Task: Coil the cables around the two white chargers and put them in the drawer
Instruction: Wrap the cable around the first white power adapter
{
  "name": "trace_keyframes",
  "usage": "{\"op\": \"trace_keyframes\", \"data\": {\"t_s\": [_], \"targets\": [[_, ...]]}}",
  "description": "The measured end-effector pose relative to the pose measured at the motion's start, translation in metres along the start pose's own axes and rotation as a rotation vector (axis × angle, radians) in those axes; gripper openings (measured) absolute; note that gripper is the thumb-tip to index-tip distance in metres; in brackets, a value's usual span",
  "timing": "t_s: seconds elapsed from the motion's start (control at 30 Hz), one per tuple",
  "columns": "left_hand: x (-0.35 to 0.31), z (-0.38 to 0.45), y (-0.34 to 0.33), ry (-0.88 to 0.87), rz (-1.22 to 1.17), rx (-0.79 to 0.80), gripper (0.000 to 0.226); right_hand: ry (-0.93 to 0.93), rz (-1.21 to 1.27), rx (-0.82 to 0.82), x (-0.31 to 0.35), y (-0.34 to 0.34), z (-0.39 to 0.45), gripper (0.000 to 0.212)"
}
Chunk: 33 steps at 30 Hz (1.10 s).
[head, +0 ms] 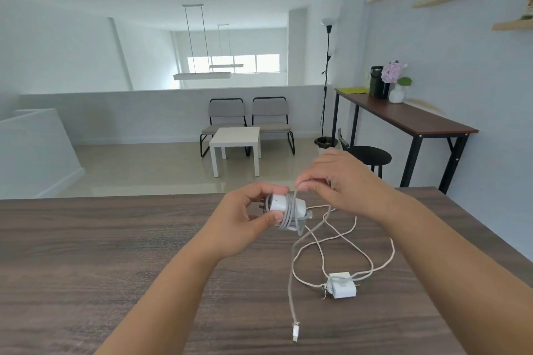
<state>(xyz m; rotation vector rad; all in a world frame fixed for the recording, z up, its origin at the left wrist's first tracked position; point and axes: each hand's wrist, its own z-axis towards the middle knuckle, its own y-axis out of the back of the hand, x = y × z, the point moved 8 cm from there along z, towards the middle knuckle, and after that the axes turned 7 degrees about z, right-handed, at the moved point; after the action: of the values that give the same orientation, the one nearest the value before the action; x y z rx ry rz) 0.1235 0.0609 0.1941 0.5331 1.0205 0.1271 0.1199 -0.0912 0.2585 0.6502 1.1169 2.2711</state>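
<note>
The first charger (pixel 284 204) is gripped in the left hand (pixel 245 216) above the worktop (pixel 101 253), partly wound; its cable (pixel 291 277) is pinched by the right hand (pixel 340 181). The second charger (pixel 341 285) lies uncoiled nearby. No drawer is seen. Bare worktop is left on both sides.

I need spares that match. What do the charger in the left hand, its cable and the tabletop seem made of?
Charger in the left hand: smooth white plastic by its even sheen. Its cable, pinched by the right hand: pale grey, matte, possibly braided; too small to tell. Tabletop: dark wood grain, likely laminate.
</note>
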Motion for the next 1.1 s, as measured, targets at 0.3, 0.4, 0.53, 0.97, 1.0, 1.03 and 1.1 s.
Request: {"op": "trace_keyframes", "data": {"t_s": [0.3,0.4,0.53,0.97,1.0,1.03,1.1], "targets": [[-0.005,-0.006,-0.005,-0.003,-0.490,-0.075,0.030,-0.131,0.256,-0.263,-0.010,-0.016,-0.014,0.025],[-0.002,-0.007,-0.008,0.005,-0.587,-0.125,0.031,-0.272,0.501,-0.209,-0.018,-0.034,-0.020,0.045],[-0.001,-0.008,-0.011,0.004,-0.574,-0.220,0.029,-0.290,0.610,-0.268,-0.022,-0.044,-0.025,0.040],[0.012,-0.013,-0.015,0.041,-0.448,-0.196,0.030,-0.377,0.543,-0.316,-0.036,-0.005,-0.020,0.019],[0.013,-0.013,-0.015,0.044,-0.427,-0.207,0.030,-0.369,0.493,-0.305,-0.033,-0.001,-0.018,0.015],[0.015,-0.013,-0.015,0.049,-0.410,-0.224,0.031,-0.373,0.469,-0.309,-0.031,0.001,-0.017,0.011],[0.019,-0.014,-0.015,0.055,-0.400,-0.267,0.031,-0.409,0.495,-0.358,-0.030,0.002,-0.019,0.004]]}}
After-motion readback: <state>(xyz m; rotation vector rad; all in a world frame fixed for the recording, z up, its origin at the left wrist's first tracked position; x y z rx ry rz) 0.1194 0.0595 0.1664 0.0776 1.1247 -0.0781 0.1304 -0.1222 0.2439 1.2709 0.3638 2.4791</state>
